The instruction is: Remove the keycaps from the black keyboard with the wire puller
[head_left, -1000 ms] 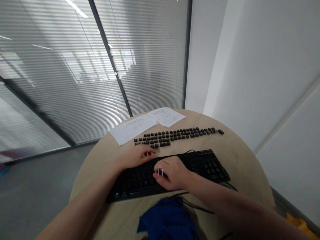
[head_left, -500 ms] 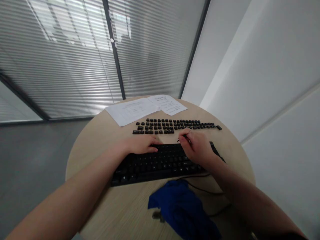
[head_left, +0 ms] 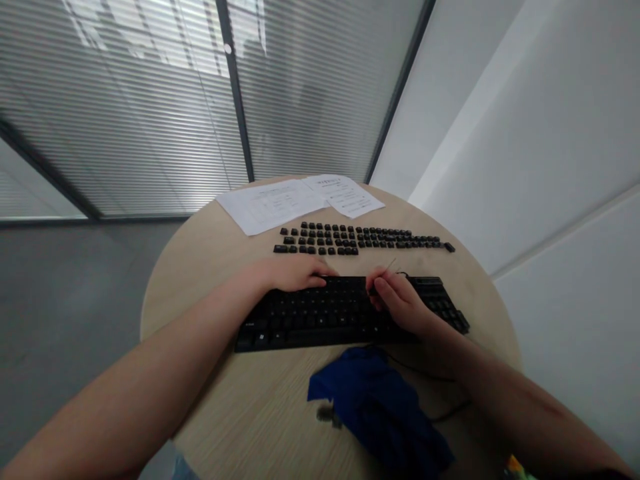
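A black keyboard (head_left: 310, 319) lies across the round table, partly covered by both hands. My left hand (head_left: 295, 272) rests on its upper left edge, with the fingers stretched out to the right. Over the right-middle keys, my right hand (head_left: 395, 297) is closed on a small tool that looks like a wire keycap puller (head_left: 391, 265). One thin wire sticks up past the fingers, and the rest of the tool is mostly hidden. Beyond the keyboard, several loose black keycaps (head_left: 327, 242) are laid out in rows.
Two printed paper sheets (head_left: 280, 205) overlap at the far side of the wooden table (head_left: 200, 267). A crumpled blue cloth (head_left: 373, 407) lies near me, beside a small blurred greyish object (head_left: 327, 415). A black cable (head_left: 420, 372) runs under my right forearm. Blinds and a white wall stand behind.
My right hand has moved from above the keyboard's far edge back over its keys, and the tool's wire now points up. My left hand stays on the keyboard. The view has shifted slightly.
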### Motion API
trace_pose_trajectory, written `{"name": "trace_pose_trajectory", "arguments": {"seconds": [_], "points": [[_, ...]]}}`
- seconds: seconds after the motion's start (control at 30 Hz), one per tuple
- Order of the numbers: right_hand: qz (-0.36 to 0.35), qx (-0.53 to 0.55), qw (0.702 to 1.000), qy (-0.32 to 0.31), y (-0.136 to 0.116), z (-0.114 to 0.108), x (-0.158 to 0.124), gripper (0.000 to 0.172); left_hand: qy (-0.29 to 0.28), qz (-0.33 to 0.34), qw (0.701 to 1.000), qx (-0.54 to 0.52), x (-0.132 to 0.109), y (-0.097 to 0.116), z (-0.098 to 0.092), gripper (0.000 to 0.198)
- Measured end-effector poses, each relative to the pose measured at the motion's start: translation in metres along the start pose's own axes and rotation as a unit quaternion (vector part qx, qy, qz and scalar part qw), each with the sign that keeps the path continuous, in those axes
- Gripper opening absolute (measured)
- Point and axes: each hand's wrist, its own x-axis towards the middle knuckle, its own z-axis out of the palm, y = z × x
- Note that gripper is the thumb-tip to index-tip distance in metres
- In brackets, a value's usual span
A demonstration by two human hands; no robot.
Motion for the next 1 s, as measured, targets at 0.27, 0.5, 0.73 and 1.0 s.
{"name": "trace_pose_trajectory", "arguments": {"seconds": [0.27,0.5,0.73,1.0], "points": [[-0.023,-0.001,1.000,-0.010,0.009,-0.002,-0.004,0.051,0.005,-0.012,1.000,-0.013,0.001,0.000,0.000,0.039],[-0.046,-0.039,0.997,-0.056,0.001,-0.003,-0.005,0.051,0.001,-0.016,1.000,-0.013,0.001,0.000,0.000,0.040],[-0.163,-0.169,0.969,-0.075,-0.006,-0.004,-0.004,0.041,0.005,-0.006,1.000,-0.022,0.000,0.000,0.001,0.040],[-0.201,-0.171,0.962,-0.067,-0.003,-0.002,-0.004,0.035,-0.002,-0.014,1.000,-0.004,-0.001,0.003,0.000,0.041]]}}
